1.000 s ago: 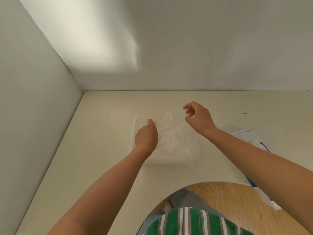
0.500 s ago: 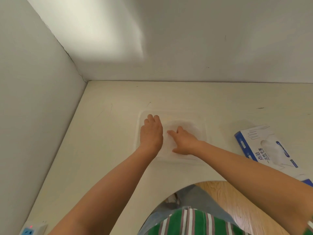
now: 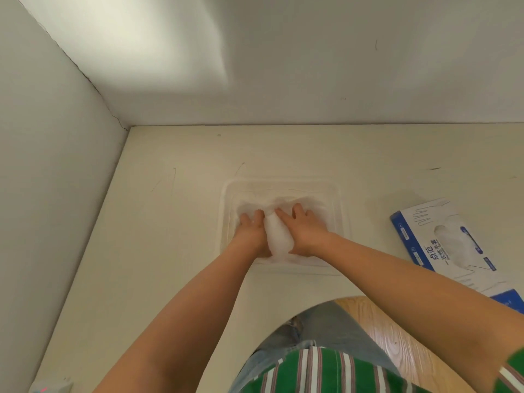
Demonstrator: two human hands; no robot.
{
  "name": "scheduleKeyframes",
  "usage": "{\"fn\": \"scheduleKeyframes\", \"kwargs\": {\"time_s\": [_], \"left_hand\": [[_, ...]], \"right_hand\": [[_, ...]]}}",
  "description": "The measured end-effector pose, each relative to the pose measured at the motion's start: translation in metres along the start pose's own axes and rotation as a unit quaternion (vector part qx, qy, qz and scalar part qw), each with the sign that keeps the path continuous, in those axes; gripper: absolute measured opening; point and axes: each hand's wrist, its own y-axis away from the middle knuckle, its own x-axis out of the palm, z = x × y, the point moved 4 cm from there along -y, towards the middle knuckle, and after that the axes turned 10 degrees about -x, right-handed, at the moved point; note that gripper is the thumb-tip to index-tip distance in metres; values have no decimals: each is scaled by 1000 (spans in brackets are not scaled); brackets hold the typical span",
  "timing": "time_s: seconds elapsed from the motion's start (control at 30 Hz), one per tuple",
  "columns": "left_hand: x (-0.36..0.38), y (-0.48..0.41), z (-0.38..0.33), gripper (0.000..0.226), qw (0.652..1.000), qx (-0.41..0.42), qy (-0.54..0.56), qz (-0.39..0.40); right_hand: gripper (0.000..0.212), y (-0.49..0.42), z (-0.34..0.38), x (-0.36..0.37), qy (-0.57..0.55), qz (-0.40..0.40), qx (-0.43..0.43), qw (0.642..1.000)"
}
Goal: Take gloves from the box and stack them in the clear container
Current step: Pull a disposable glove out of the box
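A square clear container [image 3: 283, 185] sits in the middle of the cream table. Thin translucent gloves [image 3: 279, 236] lie piled inside it. My left hand [image 3: 251, 232] presses down on the left part of the pile with fingers fairly straight. My right hand [image 3: 304, 229] presses flat on the right part, fingers spread. A ridge of glove film bulges up between the two hands. The blue and white glove box [image 3: 442, 236] lies flat on the table to the right, its opening showing white gloves.
White walls close the table [image 3: 170, 251] off at the left and the back. A curved cutout in the table's near edge shows wooden floor [image 3: 397, 336]. A white power strip [image 3: 48, 388] peeks in at the bottom left corner.
A second ago both hands held a glove up above the container. They came down into it, and now press side by side on the pile, closer together than before.
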Motion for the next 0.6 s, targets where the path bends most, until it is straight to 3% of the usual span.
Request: {"fn": "scheduleKeyframes", "kwargs": {"time_s": [0.1,0.2,0.3,0.4,0.5,0.6], "left_hand": [[-4,8,-7,91,999,29,-30,-10],[-12,13,-1,81,999,-17,11,-26],[-37,21,-6,30,982,6,-2,-190],[-62,41,-26,19,947,37,97,-303],[-77,61,-65,17,922,93,162,-340],[-77,72,-109,14,914,149,194,-324]], "right_hand": [[104,1,0,-2,-8,4,3,1000],[88,13,3,-18,-57,-4,-8,998],[51,32,7,-51,-89,-136,-62,985],[19,60,1,-85,-143,-294,-116,938],[15,86,-27,-104,-188,-393,-104,894],[16,108,-71,-104,-211,-426,-55,878]]}}
